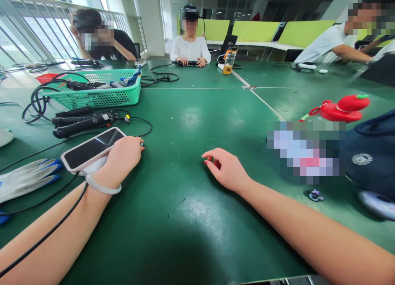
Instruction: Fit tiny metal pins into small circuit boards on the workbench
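My left hand (pixel 125 155) is closed at the right end of a phone in a pale pink case (pixel 95 147). A small greyish tip shows between its fingers; I cannot make out what it is. A pale bangle (pixel 103 187) circles the left wrist, and a black cable passes over it. My right hand (pixel 226 167) rests on the green table (pixel 173 202), its fingers curled and thumb apart from them, with nothing between. Left of the phone lie white and blue gloves (pixel 29 178).
Black cabled devices (pixel 84 121) and a green basket (pixel 95 96) stand at the left. At the right are a red item (pixel 344 108), a dark bag (pixel 373 153) and a small shiny object (pixel 315 195). A bottle (pixel 228 61) stands farther back; several people sit around.
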`<control>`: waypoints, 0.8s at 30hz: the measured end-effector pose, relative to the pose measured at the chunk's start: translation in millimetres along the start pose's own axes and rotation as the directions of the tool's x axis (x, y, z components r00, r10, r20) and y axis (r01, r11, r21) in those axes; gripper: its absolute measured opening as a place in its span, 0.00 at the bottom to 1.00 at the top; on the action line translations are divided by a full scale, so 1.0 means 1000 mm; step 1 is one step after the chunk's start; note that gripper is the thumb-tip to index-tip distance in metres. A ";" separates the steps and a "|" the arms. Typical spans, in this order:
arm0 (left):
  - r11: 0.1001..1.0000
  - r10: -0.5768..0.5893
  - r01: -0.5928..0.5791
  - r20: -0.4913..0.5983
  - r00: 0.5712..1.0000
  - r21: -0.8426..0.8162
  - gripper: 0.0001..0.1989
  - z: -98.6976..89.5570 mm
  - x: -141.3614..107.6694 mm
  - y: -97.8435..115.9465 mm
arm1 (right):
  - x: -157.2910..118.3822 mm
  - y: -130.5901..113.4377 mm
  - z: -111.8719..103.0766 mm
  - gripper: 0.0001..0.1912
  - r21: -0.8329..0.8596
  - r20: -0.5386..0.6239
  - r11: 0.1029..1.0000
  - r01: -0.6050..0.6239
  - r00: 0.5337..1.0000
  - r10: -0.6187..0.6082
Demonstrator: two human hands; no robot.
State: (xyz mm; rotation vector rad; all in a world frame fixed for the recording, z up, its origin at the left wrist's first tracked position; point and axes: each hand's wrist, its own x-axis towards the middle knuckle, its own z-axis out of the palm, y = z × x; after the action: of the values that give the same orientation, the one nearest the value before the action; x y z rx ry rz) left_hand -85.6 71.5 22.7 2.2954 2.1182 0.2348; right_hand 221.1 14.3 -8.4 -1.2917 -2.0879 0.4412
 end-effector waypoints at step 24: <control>0.993 -0.020 0.028 -0.073 0.997 0.113 0.15 0.002 -0.006 0.018 | 0.000 -0.002 -0.002 0.09 0.000 0.058 1.000 -0.001 0.998 0.001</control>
State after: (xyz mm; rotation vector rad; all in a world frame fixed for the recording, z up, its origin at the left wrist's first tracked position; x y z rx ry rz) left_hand -67.9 64.0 22.2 2.3553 2.2490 0.2037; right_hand 221.3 13.2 -5.8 -1.2943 -2.1345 0.4845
